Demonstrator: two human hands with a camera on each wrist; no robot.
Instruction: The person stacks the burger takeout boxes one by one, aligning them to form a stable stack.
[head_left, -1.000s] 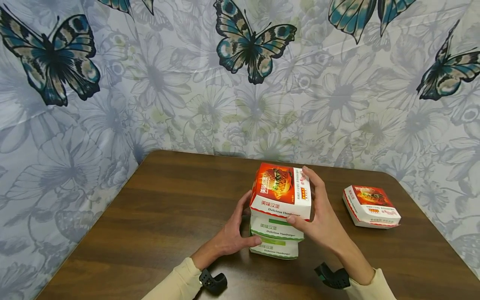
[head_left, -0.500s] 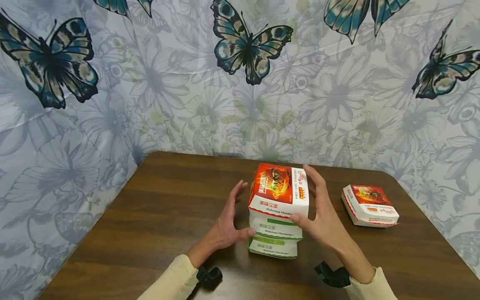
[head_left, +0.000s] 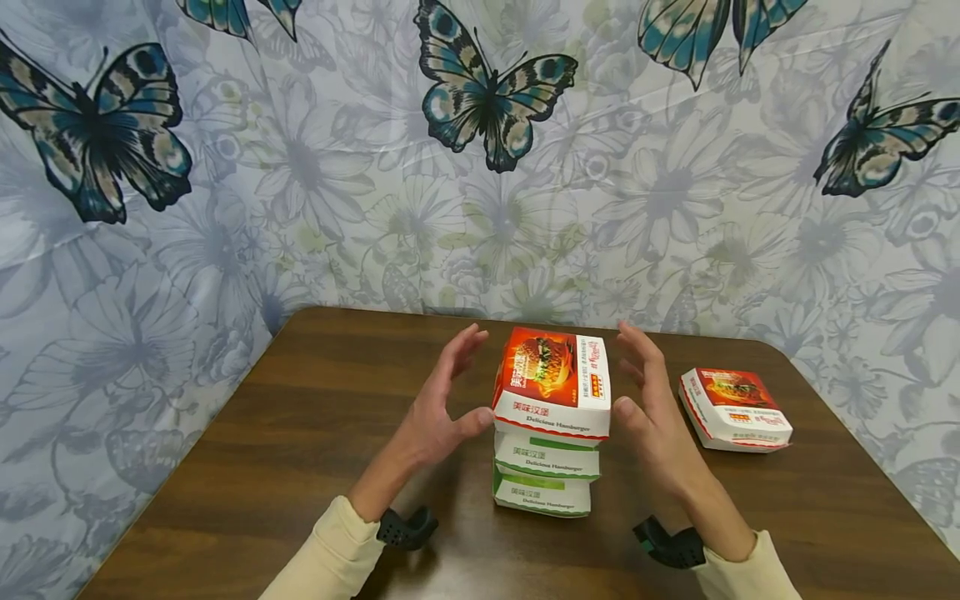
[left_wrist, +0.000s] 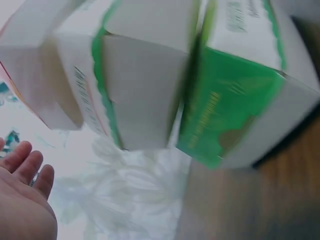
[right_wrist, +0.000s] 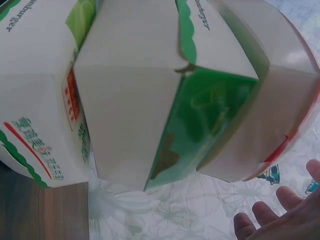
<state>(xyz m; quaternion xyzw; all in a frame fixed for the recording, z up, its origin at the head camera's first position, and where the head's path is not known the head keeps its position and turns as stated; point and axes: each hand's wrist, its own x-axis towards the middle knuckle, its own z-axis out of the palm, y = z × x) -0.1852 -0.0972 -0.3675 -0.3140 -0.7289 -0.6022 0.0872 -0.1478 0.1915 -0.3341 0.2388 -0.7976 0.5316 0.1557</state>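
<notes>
Three hamburger boxes stand stacked in the middle of the table in the head view. On top is a red-and-white hamburger box (head_left: 551, 379); below it sit a middle green-and-white box (head_left: 546, 454) and a bottom green-and-white box (head_left: 542, 495). The stack is slightly uneven. My left hand (head_left: 435, 412) is open at its left, thumb tip right at the top box's lower corner. To the right, my right hand (head_left: 656, 421) is open too, a small gap from the top box. Both wrist views show the box sides with relaxed fingers (right_wrist: 265, 212) beside them.
Another red-and-white hamburger box (head_left: 737, 410) lies on the wooden table (head_left: 337, 375) at the right. Behind the table hangs a cloth (head_left: 315, 167) with butterflies and flowers. Black wrist straps (head_left: 405, 529) sit on both arms.
Both hands have come away from the stack: the left moved left and up, the right let go of the top box and shifted right. The stack stays standing.
</notes>
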